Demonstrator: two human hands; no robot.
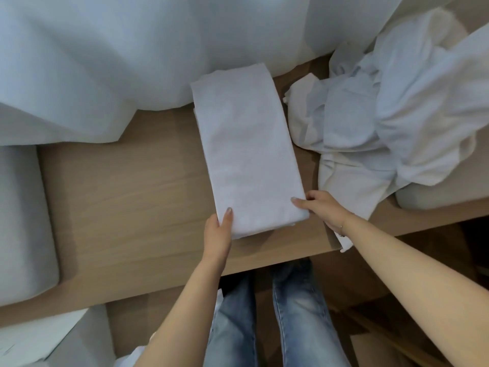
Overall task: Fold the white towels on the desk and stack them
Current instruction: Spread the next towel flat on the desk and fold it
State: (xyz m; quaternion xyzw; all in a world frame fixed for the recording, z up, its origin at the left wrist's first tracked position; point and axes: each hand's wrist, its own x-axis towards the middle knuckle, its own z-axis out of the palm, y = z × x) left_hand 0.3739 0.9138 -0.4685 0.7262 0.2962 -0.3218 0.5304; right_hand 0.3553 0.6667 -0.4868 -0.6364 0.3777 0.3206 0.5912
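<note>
A white towel [246, 149], folded into a long narrow strip, lies lengthwise on the wooden desk [127, 197]. My left hand [218, 235] grips its near left corner, thumb on top and fingers hidden under the cloth. At the near right corner my right hand [321, 207] pinches the edge, thumb on top. A heap of crumpled white towels [391, 123] sits to the right on the desk.
A white curtain [119, 56] hangs over the desk's far edge. Grey cushions lie at the left [23, 221] and the right [444, 193]. The desk's near edge runs just behind my wrists, with my jeans [270, 321] below it.
</note>
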